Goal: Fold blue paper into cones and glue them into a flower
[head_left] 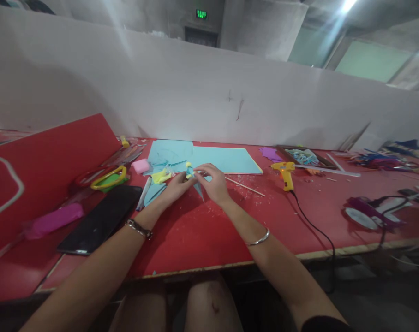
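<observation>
My left hand (177, 188) and my right hand (213, 183) meet above the red table, fingers pinched around a small light-blue and yellow paper craft piece (189, 170). Yellow bits sit at its top, and a pointed blue paper tip (199, 192) hangs below the fingers. My fingers cover part of the piece, so its full shape is hidden. Crumpled yellow paper (160, 176) lies just left of my left hand, beside folded blue paper (154, 193) and a white marker (144, 193). A thin wooden stick (246, 186) rests right of my right hand.
Blue sheets (226, 160) lie behind my hands. At the right are a yellow glue gun (283, 174) with a trailing cord, a tray of scraps (302, 157) and a purple device (372, 214). Leftward lie a black phone (100, 221), a yellow-handled tool (109, 179) and a pink block (140, 166).
</observation>
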The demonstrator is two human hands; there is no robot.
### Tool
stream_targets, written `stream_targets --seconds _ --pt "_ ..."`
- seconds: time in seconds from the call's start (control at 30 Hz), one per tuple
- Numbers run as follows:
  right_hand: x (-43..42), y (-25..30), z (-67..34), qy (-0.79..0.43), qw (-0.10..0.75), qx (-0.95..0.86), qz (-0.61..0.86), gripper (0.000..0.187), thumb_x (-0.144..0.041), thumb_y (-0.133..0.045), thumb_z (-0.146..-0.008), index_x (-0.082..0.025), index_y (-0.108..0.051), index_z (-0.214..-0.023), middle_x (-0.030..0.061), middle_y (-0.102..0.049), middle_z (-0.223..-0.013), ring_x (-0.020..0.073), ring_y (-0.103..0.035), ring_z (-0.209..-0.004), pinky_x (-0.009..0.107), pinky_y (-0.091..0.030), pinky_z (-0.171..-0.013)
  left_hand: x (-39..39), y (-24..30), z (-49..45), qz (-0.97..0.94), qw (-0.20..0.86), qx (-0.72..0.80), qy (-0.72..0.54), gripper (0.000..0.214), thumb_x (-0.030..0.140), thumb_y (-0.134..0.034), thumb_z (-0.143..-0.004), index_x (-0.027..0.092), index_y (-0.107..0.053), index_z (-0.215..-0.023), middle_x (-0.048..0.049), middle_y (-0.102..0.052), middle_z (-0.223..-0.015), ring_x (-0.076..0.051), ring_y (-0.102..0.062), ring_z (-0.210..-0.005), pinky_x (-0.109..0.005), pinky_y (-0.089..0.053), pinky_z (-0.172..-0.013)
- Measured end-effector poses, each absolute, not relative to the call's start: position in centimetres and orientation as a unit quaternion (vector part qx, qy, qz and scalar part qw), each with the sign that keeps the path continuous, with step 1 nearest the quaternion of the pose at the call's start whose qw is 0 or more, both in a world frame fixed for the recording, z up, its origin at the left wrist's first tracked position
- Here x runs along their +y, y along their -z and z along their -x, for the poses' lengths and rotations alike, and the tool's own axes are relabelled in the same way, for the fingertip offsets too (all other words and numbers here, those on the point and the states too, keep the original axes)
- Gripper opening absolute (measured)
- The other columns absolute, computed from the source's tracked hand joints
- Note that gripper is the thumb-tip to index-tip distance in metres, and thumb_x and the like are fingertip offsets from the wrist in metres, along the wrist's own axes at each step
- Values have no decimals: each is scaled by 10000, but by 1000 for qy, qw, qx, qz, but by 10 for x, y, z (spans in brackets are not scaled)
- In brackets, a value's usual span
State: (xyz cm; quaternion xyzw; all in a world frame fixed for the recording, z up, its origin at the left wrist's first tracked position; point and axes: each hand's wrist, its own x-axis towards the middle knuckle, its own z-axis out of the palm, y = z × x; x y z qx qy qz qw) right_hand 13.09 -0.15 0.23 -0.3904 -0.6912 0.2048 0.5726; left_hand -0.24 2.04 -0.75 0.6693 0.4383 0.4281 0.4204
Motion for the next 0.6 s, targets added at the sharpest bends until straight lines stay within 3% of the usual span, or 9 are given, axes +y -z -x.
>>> stream_targets --seconds 0.2,0.6 --pt "1 -1 -132 -122 537 -742 381 151 -224 -523 -780 -197 -664 -825 34 -551 -824 139 -532 -821 274 -421 -776 25 10 4 -683 397 446 -421 316 435 -607 -606 152 -480 -664 56 -384 -563 -84 -337 -533 -225 -254 -484" --pt "2 1 -134 -119 516 -754 389 186 -187 -504 -779 -219 -672 -849 31 -528 -844 137 -523 -842 267 -416 -782 21 7 2 -672 401 463 -416 344 365 -673 -539 181 -392 -614 85 -326 -502 -52 -283 -454 -206 -203 -413"
